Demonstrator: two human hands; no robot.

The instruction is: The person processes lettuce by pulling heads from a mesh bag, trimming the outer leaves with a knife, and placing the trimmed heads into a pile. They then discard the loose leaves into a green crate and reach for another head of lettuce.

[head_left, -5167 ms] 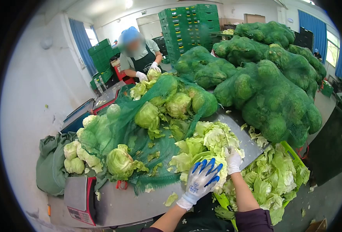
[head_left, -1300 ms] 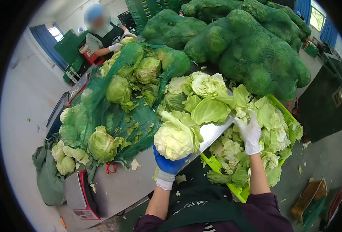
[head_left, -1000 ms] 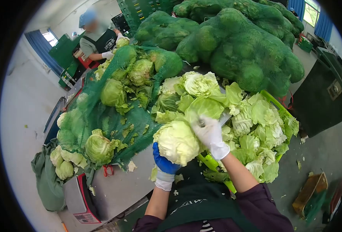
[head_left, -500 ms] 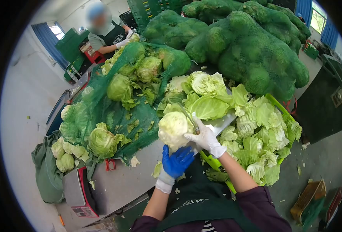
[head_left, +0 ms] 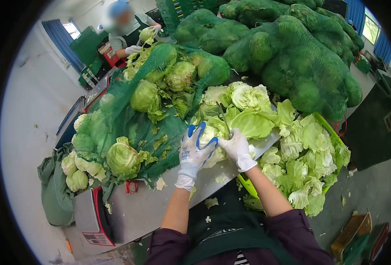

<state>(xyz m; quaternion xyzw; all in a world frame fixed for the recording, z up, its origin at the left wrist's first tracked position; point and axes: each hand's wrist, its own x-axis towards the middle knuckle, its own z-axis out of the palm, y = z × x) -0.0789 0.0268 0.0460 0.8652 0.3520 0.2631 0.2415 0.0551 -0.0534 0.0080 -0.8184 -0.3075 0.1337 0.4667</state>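
Pale green-white, the cabbage sits over the near edge of the metal table, straight in front of me and between my hands. It is roundish, with no long axis I can make out. My left hand lies on its left side, blue-coated fingers spread, not curled round it; how hard they press I can't tell. My right hand is closed on the knife, its fingertips at the cabbage's right side. The cabbage lies just left of that fist, and my left hand covers more of it. The blade runs up and away from me, leaning left, its tip beyond the cabbage. Whether the edge touches it is hidden, as far as I can judge.

Just beyond are loose leaves; to my right, the lime crate is heaped with more. To my left, a net with other cabbages spreads across the table, near the scale. Farther out are full sacks, and at the far left a person in white gloves handles another cabbage.
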